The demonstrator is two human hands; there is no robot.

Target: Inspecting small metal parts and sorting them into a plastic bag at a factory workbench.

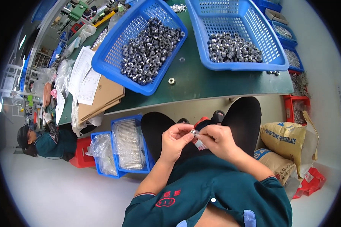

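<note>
Over my lap, my left hand (174, 142) is closed in a pinch on a small shiny metal part (193, 132). My right hand (220, 140) meets it from the other side, thumb and forefinger pressed together at the part; what they grip is too small to make out. On the green table ahead, the left blue basket (152, 87) bears a heap of dark and silvery ring-shaped metal parts (147, 53). Similar metal parts (233, 48) fill the bottom of the right blue basket (246, 67). A single pale ring (171, 81) lies between the baskets.
Cardboard sheets (102, 99) and papers (88, 81) lie at the table's (204, 89) left. Blue bins (122, 171) of thin metal pieces stand below. Sacks (284, 137) and a red bin (294, 109) are at right. A co-worker (51, 142) sits far left.
</note>
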